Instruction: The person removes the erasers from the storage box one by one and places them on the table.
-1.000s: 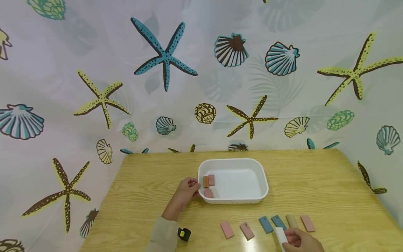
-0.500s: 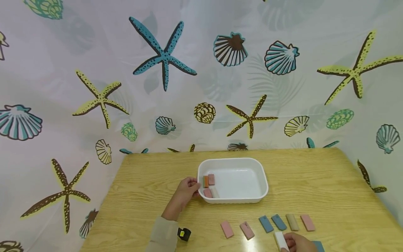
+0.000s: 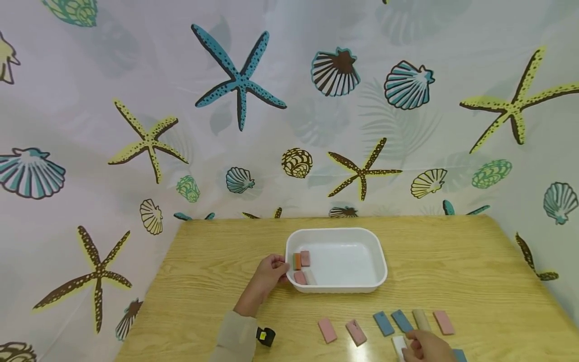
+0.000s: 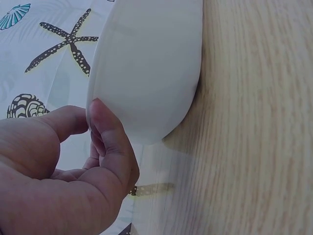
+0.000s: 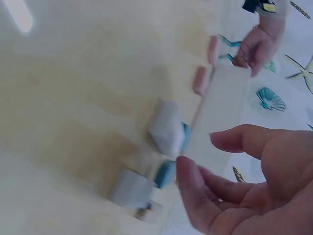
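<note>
My left hand point(image 3: 270, 271) pinches the left rim of a white plastic tray point(image 3: 381, 251), thumb and fingers on either side of the wall in the left wrist view. My right hand point(image 3: 427, 347) is over the table at the front right, beside a white eraser point(image 3: 399, 347). In the right wrist view, thumb and fingers stand apart with nothing between them, and the white eraser point(image 5: 166, 128) lies on the table. Beyond it lie two blue erasers point(image 3: 383, 323), a tan one point(image 3: 421, 320) and a pink one point(image 3: 444, 322). Another blue piece point(image 3: 459, 355) is partly hidden behind the hand.
Two pink erasers point(image 3: 327, 330) lie on the wooden table point(image 3: 217, 251) left of the blue ones. Inside the tray, at its left end, sit several small erasers, one of them orange and green point(image 3: 296, 261). A patterned curtain point(image 3: 289, 100) surrounds the table.
The right hand has lowered the white eraser to the table and let go, its fingers now apart. The left hand has stayed on the tray rim.
</note>
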`<state>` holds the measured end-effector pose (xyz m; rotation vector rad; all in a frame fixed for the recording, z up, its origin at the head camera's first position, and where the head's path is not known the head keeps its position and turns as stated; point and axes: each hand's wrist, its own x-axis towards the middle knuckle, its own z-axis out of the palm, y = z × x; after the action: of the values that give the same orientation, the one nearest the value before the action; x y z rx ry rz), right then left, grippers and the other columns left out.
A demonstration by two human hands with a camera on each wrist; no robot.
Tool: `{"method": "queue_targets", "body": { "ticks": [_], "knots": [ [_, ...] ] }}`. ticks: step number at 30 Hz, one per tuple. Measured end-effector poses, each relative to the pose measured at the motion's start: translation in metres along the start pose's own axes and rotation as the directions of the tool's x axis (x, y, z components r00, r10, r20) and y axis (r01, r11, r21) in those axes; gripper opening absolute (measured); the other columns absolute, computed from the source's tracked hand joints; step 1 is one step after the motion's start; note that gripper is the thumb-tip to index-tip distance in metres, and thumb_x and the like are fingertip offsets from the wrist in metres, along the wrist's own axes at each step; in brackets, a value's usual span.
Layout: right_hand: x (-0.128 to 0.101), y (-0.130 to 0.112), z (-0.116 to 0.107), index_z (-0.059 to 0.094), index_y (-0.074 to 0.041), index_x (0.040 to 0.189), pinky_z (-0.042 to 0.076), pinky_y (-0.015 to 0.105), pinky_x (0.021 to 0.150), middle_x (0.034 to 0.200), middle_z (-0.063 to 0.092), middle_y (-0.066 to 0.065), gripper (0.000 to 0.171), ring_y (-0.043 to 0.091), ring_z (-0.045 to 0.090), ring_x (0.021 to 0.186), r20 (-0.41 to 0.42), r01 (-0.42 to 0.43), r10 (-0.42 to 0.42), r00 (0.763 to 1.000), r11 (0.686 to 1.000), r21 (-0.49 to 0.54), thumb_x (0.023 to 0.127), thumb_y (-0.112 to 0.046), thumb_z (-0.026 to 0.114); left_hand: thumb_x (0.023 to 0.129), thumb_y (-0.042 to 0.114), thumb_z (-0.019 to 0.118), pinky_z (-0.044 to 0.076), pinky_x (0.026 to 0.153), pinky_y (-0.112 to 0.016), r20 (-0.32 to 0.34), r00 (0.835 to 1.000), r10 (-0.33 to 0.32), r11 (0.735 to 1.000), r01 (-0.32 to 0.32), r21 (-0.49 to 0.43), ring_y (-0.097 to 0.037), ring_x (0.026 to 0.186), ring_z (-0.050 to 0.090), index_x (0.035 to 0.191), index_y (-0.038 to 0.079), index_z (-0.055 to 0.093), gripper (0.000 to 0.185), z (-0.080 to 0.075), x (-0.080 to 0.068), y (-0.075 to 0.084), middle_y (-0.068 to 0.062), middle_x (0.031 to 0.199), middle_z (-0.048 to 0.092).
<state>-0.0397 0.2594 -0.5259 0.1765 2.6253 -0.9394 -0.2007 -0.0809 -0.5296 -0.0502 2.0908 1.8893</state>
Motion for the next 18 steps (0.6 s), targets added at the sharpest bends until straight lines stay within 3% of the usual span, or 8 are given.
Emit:
{"method": "queue_targets", "body": {
  "ticks": [5, 8, 13, 15, 18],
  "knots": [
    [-0.003, -0.031, -0.028, 0.062, 0.004, 0.107, 0.052, 0.024, 0.066, 0.09, 0.064, 0.003, 0.027, 0.011, 0.059, 0.077, -0.145, 0.198, -0.178, 0.973, 0.97, 0.139, 0.087, -0.014, 0.065, 0.094, 0.01, 0.055, 0.053, 0.072, -0.032, -0.017, 1.0, -0.022, 1.0, 0.023, 0.013, -0.015, 0.075, 0.054, 0.117, -0.007, 0.048, 0.029, 0.001, -0.001, -0.001, -0.015, 0.095, 0.056],
    [0.007, -0.049, -0.04, 0.061, 0.001, 0.111, 0.052, 0.022, 0.068, 0.094, 0.064, 0.004, 0.031, 0.011, 0.06, 0.081, -0.171, 0.244, -0.206, 0.964, 0.938, 0.246, 0.09, -0.02, 0.063, 0.093, 0.01, 0.056, 0.053, 0.072, -0.033, -0.018, 0.999, -0.026, 1.0, 0.026, 0.007, -0.016, 0.075, 0.054, 0.116, -0.007, 0.048, 0.03, 0.0, -0.001, -0.002, -0.014, 0.095, 0.056],
    [0.039, -0.071, -0.049, 0.054, 0.009, 0.118, 0.053, 0.028, 0.074, 0.103, 0.061, 0.016, 0.037, 0.024, 0.061, 0.092, -0.107, 0.279, -0.258, 0.96, 0.848, 0.451, 0.093, -0.018, 0.058, 0.093, 0.008, 0.056, 0.053, 0.069, -0.032, -0.014, 1.0, -0.004, 1.0, 0.004, -0.006, -0.015, 0.074, 0.055, 0.116, -0.008, 0.048, 0.029, 0.001, -0.001, -0.004, -0.016, 0.095, 0.057],
    [0.054, -0.078, -0.049, 0.052, 0.011, 0.119, 0.053, 0.029, 0.077, 0.107, 0.059, 0.021, 0.036, 0.029, 0.06, 0.096, -0.081, 0.278, -0.275, 0.958, 0.819, 0.502, 0.094, -0.014, 0.055, 0.093, 0.007, 0.055, 0.053, 0.07, -0.033, -0.011, 1.0, 0.001, 1.0, -0.002, -0.004, -0.016, 0.074, 0.055, 0.116, -0.009, 0.047, 0.029, 0.001, -0.005, 0.002, -0.019, 0.097, 0.056],
    [0.076, -0.089, -0.043, 0.051, 0.014, 0.119, 0.052, 0.033, 0.08, 0.109, 0.058, 0.024, 0.034, 0.033, 0.059, 0.099, -0.059, 0.263, -0.274, 0.96, 0.809, 0.526, 0.095, -0.01, 0.052, 0.093, 0.006, 0.054, 0.053, 0.072, -0.036, 0.0, 1.0, 0.01, 1.0, -0.01, -0.003, -0.016, 0.074, 0.055, 0.116, -0.011, 0.047, 0.029, 0.0, -0.006, 0.007, -0.022, 0.099, 0.056]
  ]
}}
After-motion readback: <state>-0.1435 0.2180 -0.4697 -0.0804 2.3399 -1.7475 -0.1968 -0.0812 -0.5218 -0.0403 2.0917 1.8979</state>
